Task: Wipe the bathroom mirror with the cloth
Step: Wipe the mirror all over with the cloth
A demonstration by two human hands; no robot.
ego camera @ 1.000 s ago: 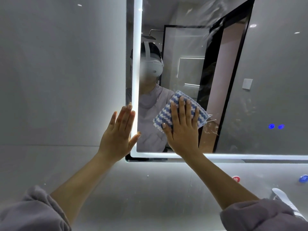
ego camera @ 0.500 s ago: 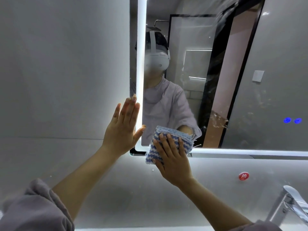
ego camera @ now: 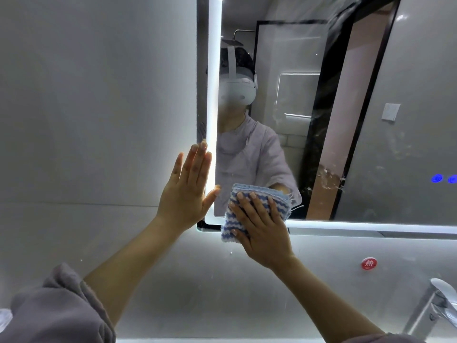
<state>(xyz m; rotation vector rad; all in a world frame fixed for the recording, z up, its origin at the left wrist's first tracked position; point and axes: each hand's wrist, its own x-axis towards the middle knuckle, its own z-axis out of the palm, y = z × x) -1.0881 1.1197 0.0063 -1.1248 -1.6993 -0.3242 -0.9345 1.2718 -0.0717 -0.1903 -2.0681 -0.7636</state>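
Observation:
The bathroom mirror (ego camera: 358, 134) has a lit strip along its left and bottom edges and shows smears on its right half. A folded blue-and-white striped cloth (ego camera: 235, 219) lies over the mirror's bottom left corner and lower edge. My right hand (ego camera: 262, 226) presses the cloth flat against the glass with straight, spread fingers. My left hand (ego camera: 188, 191) rests flat on the wall and the mirror's left edge, fingers straight and pointing up, thumb on the lit strip.
A grey tiled wall (ego camera: 86, 107) surrounds the mirror. A red round sticker (ego camera: 369, 263) sits on the wall below the mirror. A chrome tap (ego camera: 435, 308) stands at the bottom right. Two blue lights (ego camera: 444, 179) glow on the mirror's right side.
My right hand slid the cloth down and left from mid-mirror to the bottom left corner, then held there. My left hand stayed flat on the mirror's left edge.

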